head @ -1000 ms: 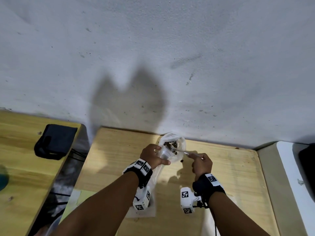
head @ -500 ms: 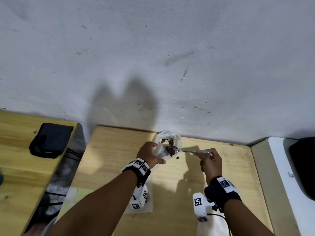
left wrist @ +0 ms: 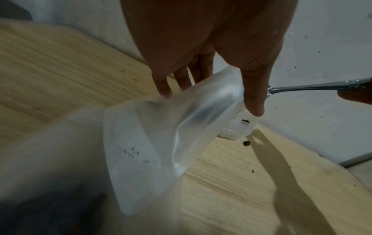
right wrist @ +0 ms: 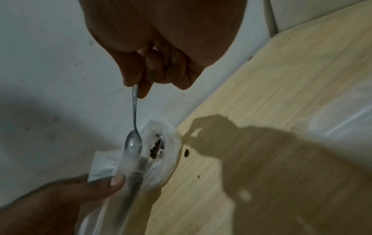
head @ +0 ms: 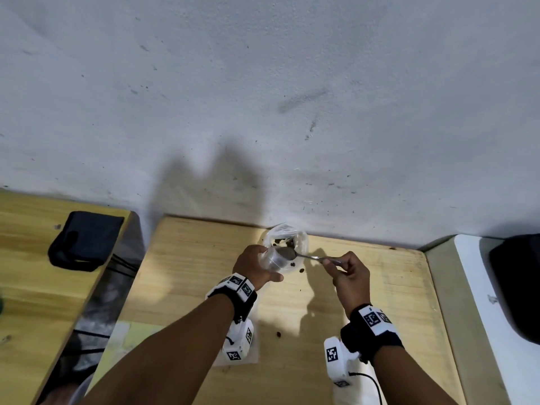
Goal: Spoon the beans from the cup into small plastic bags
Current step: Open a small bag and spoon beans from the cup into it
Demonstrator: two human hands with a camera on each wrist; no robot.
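My left hand [head: 257, 267] grips a clear plastic cup [head: 273, 260] tipped on its side near the table's back edge; its thumb [right wrist: 100, 186] also pins a flap of plastic. Just behind the cup lies an open small plastic bag [head: 302, 244] with several dark beans [right wrist: 156, 148] inside. My right hand [head: 347, 273] pinches the handle of a metal spoon [head: 306, 256]. The spoon's bowl [right wrist: 132, 144] is bare and sits at the cup's mouth, beside the bag's opening. In the left wrist view the cup [left wrist: 201, 114] hides the spoon's bowl; only the handle [left wrist: 312, 87] shows.
Loose beans [head: 301, 270] lie on the wooden table [head: 190, 273], one more [head: 278, 334] nearer me. Flat plastic bags [head: 254, 350] lie under my wrists. The wall stands right behind the bag. A black pouch [head: 84, 241] sits on the left table, a dark object [head: 517, 287] on the white surface at right.
Half a second ago the spoon carried beans at the bag's opening; now its bowl is bare and sits at the cup's mouth. My right hand has drawn back to the right.
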